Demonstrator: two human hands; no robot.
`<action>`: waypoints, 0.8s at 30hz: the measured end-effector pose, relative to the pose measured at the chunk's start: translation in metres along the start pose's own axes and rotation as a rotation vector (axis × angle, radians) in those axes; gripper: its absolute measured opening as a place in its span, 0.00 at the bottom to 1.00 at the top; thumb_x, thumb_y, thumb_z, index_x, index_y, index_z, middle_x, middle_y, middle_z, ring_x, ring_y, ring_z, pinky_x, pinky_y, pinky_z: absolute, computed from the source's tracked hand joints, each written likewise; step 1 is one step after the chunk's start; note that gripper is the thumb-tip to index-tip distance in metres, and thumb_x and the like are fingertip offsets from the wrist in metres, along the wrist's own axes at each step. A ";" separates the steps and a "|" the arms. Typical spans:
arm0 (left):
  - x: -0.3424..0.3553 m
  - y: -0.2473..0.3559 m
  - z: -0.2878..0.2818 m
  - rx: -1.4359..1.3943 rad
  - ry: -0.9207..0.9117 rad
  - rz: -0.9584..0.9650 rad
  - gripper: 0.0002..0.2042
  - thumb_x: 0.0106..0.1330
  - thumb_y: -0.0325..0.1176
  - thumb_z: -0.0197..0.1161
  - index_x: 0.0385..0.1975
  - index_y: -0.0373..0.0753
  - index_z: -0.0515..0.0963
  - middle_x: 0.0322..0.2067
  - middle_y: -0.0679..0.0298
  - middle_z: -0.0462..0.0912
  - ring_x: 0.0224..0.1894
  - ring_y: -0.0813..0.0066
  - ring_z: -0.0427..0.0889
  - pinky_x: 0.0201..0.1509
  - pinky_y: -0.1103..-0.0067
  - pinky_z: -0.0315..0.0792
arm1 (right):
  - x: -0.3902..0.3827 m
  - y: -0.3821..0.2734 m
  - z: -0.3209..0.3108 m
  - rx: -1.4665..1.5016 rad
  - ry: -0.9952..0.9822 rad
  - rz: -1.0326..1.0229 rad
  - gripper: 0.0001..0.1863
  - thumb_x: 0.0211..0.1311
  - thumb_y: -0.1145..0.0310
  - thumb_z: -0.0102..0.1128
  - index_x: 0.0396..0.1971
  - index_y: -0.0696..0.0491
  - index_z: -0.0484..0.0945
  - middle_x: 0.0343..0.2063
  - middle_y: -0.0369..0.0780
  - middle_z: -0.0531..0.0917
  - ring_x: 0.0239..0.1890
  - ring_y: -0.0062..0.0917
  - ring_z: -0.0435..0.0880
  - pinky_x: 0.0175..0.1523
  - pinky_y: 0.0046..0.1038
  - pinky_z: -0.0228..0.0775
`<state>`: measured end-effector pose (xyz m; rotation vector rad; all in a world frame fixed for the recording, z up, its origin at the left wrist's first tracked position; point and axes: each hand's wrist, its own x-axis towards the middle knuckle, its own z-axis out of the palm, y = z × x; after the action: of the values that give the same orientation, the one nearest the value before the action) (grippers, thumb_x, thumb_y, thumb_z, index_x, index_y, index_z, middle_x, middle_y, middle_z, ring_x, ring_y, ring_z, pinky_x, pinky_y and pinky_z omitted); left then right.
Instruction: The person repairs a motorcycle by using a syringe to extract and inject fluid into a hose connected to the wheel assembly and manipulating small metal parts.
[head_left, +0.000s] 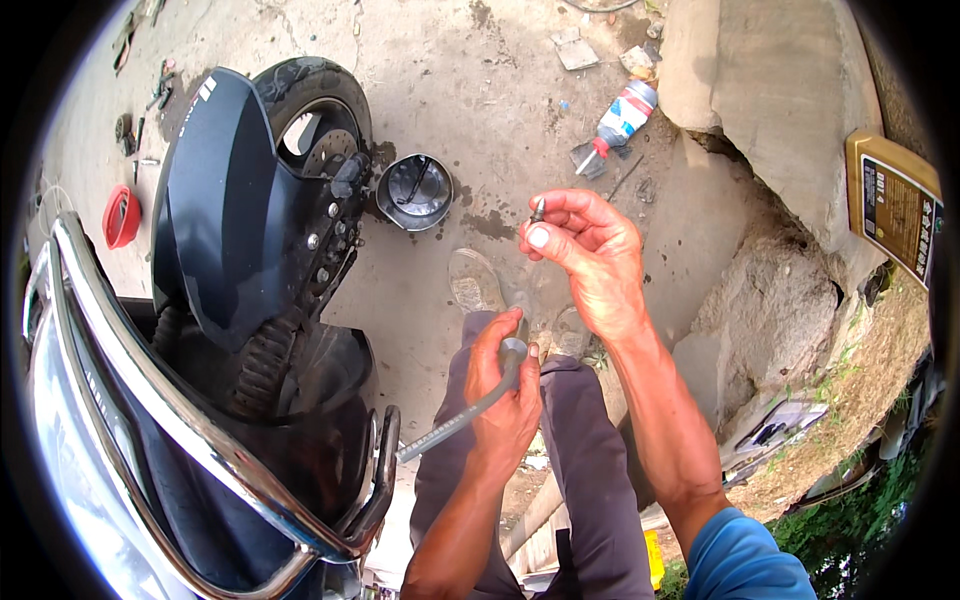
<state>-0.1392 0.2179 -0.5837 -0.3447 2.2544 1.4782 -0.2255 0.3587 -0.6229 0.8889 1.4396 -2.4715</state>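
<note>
My right hand is raised over the ground with thumb and fingers pinched on a small dark metal fitting that has a pointed tip. Lower and to the left, my left hand is wrapped around a grey hose. A round, pale grey end piece shows between its thumb and fingers. The hose runs down to the left toward the vehicle. Both hands are apart, in front of my knees.
At left stands a two-wheeler with a dark front fender, tyre and chrome guard bar. Beside it sits a metal can. A red-capped bottle, a red bowl-like piece, a gold-brown container and rough concrete surround me.
</note>
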 end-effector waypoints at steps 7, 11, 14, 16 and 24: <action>0.006 0.011 0.003 0.072 0.006 0.038 0.18 0.66 0.22 0.60 0.55 0.33 0.69 0.52 0.54 0.77 0.57 0.62 0.76 0.62 0.68 0.67 | -0.007 -0.002 0.000 -0.196 0.083 -0.060 0.12 0.55 0.78 0.71 0.40 0.58 0.82 0.32 0.34 0.84 0.34 0.14 0.81 0.41 0.19 0.76; 0.009 0.011 0.007 0.037 0.014 0.051 0.18 0.66 0.22 0.60 0.55 0.33 0.68 0.51 0.54 0.78 0.54 0.63 0.77 0.61 0.69 0.68 | -0.012 -0.002 -0.002 -0.354 0.165 -0.106 0.12 0.53 0.77 0.72 0.38 0.57 0.83 0.32 0.34 0.83 0.31 0.13 0.79 0.37 0.18 0.74; 0.009 0.010 0.009 0.068 0.007 0.104 0.19 0.65 0.21 0.59 0.55 0.33 0.67 0.49 0.54 0.78 0.53 0.64 0.77 0.61 0.69 0.68 | -0.014 -0.001 -0.007 -0.454 0.183 -0.202 0.12 0.51 0.78 0.72 0.37 0.57 0.84 0.32 0.35 0.82 0.29 0.13 0.78 0.36 0.18 0.73; 0.008 0.011 0.012 0.021 -0.009 0.081 0.18 0.64 0.19 0.57 0.53 0.34 0.67 0.47 0.54 0.77 0.52 0.65 0.77 0.61 0.69 0.68 | -0.016 -0.003 -0.010 -0.506 0.180 -0.269 0.12 0.51 0.79 0.72 0.37 0.58 0.84 0.31 0.35 0.82 0.28 0.14 0.77 0.35 0.19 0.72; 0.017 0.003 0.024 -0.156 0.017 0.189 0.16 0.59 0.16 0.56 0.47 0.35 0.69 0.39 0.58 0.77 0.41 0.70 0.78 0.56 0.69 0.70 | -0.029 -0.012 -0.017 -0.704 0.165 -0.417 0.16 0.46 0.86 0.71 0.38 0.57 0.84 0.34 0.38 0.83 0.30 0.18 0.78 0.35 0.21 0.71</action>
<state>-0.1508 0.2411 -0.5975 -0.1943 2.2418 1.7594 -0.2000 0.3745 -0.6042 0.6899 2.5278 -1.8644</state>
